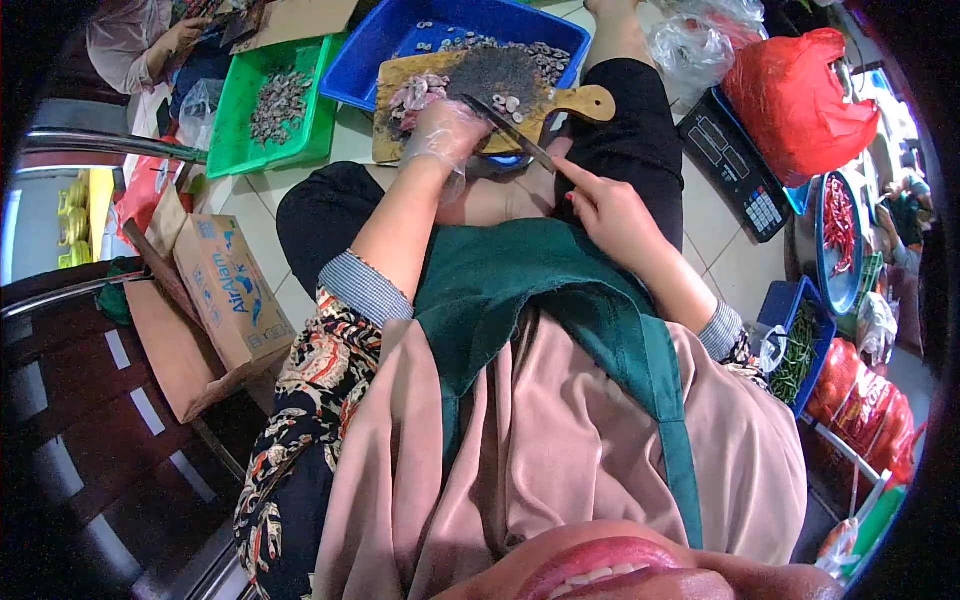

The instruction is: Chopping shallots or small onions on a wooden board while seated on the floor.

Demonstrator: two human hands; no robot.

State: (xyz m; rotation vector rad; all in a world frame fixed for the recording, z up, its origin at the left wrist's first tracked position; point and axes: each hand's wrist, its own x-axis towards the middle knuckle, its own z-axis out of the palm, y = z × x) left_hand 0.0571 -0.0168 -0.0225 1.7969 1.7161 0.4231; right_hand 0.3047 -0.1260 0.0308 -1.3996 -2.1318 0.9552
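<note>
My left hand (450, 129), in a clear plastic glove, rests on a wooden cutting board (465, 67) against pinkish-grey pieces of raw meat or seafood (417, 96); its fingertips are hidden. My right hand (611, 210) grips a dark-bladed knife (514, 133), whose blade lies slantwise over the board beside my left fingers. A few pale sliced rings (508, 103) lie right of the blade. Behind and partly under the board, a blue plastic tub (360, 56) holds many similar slices.
A green tray (225, 142) with small grey pieces stands left, near a co-worker's hand (187, 31). Right are a digital scale (739, 165), a red plastic bag (799, 105), a basin of red chillies (838, 296) and a green-chilli crate (825, 322). A cardboard box (236, 289) sits left.
</note>
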